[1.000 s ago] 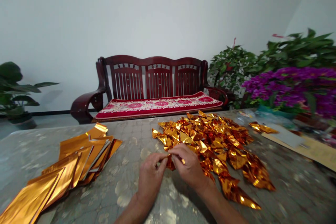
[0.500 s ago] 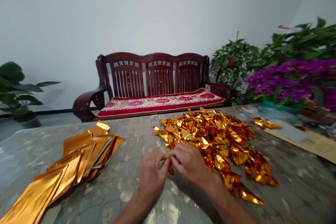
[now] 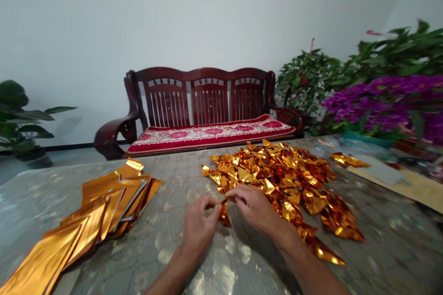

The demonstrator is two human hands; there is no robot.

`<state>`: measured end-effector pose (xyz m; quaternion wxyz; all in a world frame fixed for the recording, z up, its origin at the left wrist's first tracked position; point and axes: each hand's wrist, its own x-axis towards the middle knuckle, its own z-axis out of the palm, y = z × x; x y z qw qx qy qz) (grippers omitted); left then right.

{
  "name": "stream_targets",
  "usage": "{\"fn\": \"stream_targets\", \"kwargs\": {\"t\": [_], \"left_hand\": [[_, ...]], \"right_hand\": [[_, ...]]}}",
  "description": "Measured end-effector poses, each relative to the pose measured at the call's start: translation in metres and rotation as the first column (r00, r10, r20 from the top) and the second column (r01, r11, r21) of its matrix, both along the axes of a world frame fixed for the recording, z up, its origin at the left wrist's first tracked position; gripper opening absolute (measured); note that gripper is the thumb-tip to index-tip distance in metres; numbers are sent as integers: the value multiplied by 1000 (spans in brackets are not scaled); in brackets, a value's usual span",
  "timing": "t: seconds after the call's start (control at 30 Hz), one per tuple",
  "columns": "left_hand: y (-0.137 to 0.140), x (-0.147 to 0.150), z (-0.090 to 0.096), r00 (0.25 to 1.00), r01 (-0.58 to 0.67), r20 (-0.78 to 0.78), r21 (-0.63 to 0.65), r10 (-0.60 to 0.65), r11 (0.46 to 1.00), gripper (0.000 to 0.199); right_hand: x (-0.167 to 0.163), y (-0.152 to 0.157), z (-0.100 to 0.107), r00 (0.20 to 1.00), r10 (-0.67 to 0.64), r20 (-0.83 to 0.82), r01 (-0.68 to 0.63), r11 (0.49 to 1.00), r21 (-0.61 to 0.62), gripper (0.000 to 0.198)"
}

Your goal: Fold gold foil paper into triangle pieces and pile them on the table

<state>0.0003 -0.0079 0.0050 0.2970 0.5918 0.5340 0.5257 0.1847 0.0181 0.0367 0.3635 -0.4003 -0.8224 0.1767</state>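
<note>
Between my hands, just above the table, hangs a small folded gold foil packet (image 3: 225, 214), its pointed lower end showing under my fingers. My left hand (image 3: 200, 221) pinches its top between thumb and forefinger. From the other side, my right hand (image 3: 254, 205) grips the same top edge, forefinger stretched over it and thumb below. A thin tan strip spans the two sets of fingertips; whether it is a tie or the packet's own edge I cannot tell. Just behind my right hand spreads a heap of similar gold foil packets (image 3: 273, 166).
A fanned stack of flat gold foil sheets (image 3: 104, 207) lies left on the patterned table (image 3: 180, 170). At right are a yellowish board (image 3: 415, 189), plastic wrap and purple flowers (image 3: 384, 101). A dark wooden bench (image 3: 207, 97) stands beyond the far edge.
My right fingers have opened out a little and shifted slightly from my left fingertips, baring the thin strip. More of the packet shows below. The view has moved slightly.
</note>
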Motion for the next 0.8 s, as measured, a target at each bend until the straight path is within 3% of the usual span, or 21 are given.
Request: {"fn": "stream_targets", "kwargs": {"t": [0.1, 0.2, 0.33, 0.47, 0.7, 0.8], "left_hand": [[9, -3, 1, 924, 11, 377, -175, 57, 985, 24], [13, -5, 4, 810, 56, 574, -280, 120, 958, 37], [13, -3, 8, 794, 60, 588, -329, 155, 943, 40], [9, 0, 12, 789, 84, 595, -350, 152, 933, 43], [-1, 14, 2, 735, 267, 668, -131, -114, 955, 55], [-1, 23, -9, 733, 231, 670, -83, -117, 969, 57]], "right_hand": [[4, -2, 0, 992, -8, -124, 10, 1000, 12, 38], [1, -12, -1, 995, 36, -93, -37, 999, 0, 35], [-11, -22, -9, 1000, -26, -2, 26, 1000, -15, 28], [-18, -20, -19, 996, -82, -37, 83, 997, 6, 13], [-17, -9, -30, 945, -248, -212, 237, 969, -76, 12], [-21, -11, -32, 943, -246, -224, 229, 968, -98, 11]]}}
